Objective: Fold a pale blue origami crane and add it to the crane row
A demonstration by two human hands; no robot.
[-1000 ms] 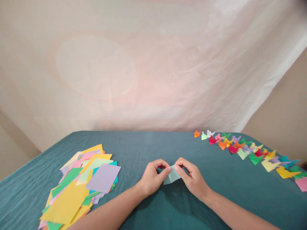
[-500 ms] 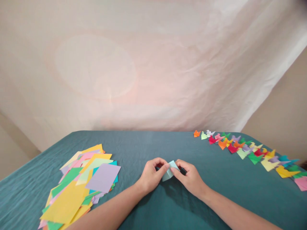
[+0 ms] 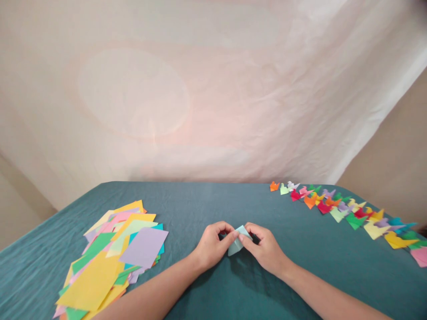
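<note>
A small folded piece of light blue origami paper [image 3: 236,247] is held between both hands, slightly above the table. My left hand [image 3: 216,244] pinches its left side, thumb on the near face and fingers curled behind. On its right side my right hand [image 3: 263,246] pinches it the same way, with the thumb pressed near the middle. One corner points up between the hands and another hangs below the thumbs. The fingers hide part of the paper, so its exact folds cannot be made out.
A loose pile of coloured square papers [image 3: 90,280] lies at the left, a lilac sheet [image 3: 144,246] on top. Along the right edge stand rows of folded paper birds [image 3: 337,214] in many colours. Dark green cloth [image 3: 200,204] covers the table; a pale sheet [image 3: 213,89] hangs behind.
The paper has shifted slightly down and to the right, and tilted a little between the fingers. Both hands keep their pinch on it. The pile and the paper birds stay in place.
</note>
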